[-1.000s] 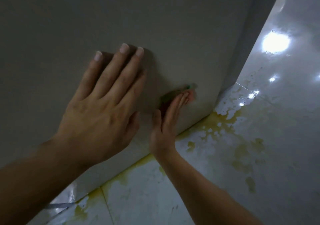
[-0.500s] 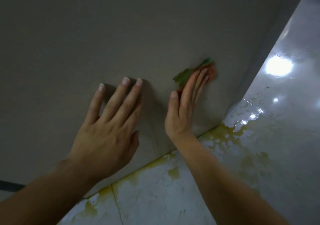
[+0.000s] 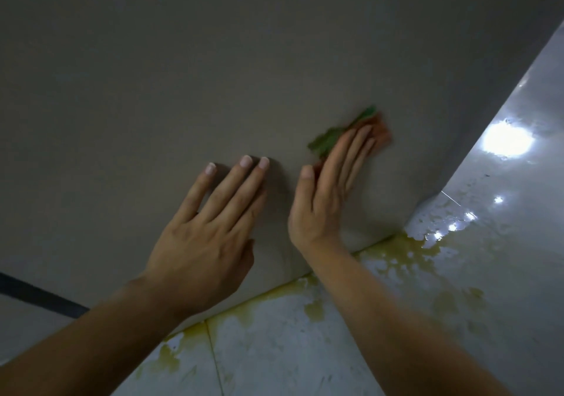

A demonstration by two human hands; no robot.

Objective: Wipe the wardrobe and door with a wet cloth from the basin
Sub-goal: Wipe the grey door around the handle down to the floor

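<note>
My right hand (image 3: pixel 326 194), fingers straight, presses the cloth (image 3: pixel 326 138) flat on the panel (image 3: pixel 213 60), just right of my left hand (image 3: pixel 210 243), spread flat and empty on it; wiping looks underway low down, with the panel above seemingly left to do.

No text, label, brand, number or sign to read anywhere. Nothing printed on the plain grey wardrobe panel (image 3: pixel 213 60), nothing on the green and orange cloth (image 3: pixel 331 139), nothing on the glossy floor tiles (image 3: pixel 274 353), only yellow stains and light reflections there.
</note>
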